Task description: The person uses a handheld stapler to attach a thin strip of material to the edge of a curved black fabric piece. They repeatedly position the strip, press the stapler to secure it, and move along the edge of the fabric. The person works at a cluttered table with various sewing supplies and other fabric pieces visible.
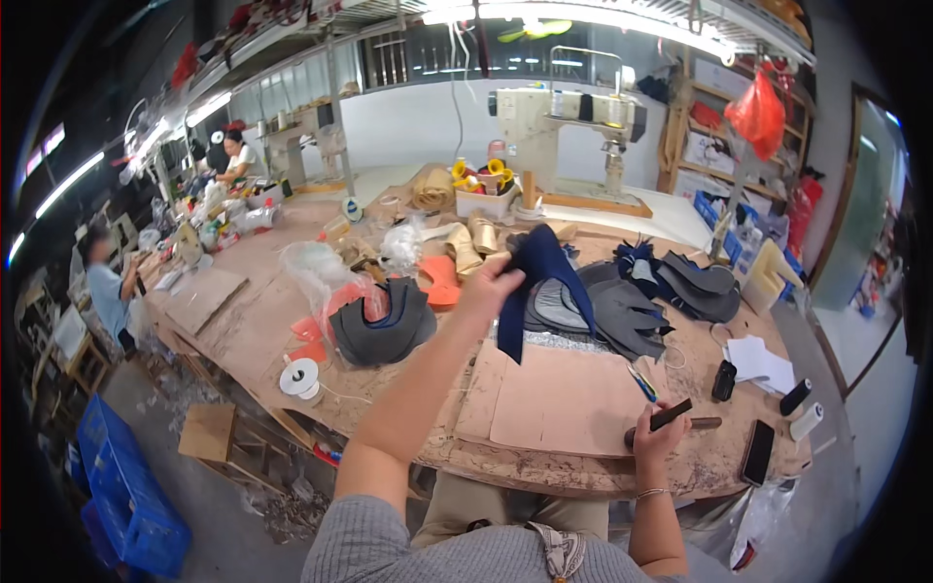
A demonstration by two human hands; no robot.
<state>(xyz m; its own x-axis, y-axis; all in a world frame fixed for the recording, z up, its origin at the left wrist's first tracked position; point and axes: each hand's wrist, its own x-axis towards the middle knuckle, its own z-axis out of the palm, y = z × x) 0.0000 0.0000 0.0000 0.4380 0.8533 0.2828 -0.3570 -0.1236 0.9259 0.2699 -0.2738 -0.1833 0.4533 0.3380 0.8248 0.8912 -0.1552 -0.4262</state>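
Observation:
My left hand reaches far across the bench, its fingers closed on the edge of a navy fabric piece. That piece hangs raised over a pile of grey cut pieces, with its lower end near a pale board. Low on the right, my right hand is wrapped round a dark bar-shaped tool at the board's right edge. A brown stick shows beside those fingers, and a slim blue tool lies just above them.
Left of my arm are grey curved pieces and a white spool. A phone and thread cones sit at right. Behind stands a sewing machine. A wooden stool and blue crate are on the floor; two people are at left.

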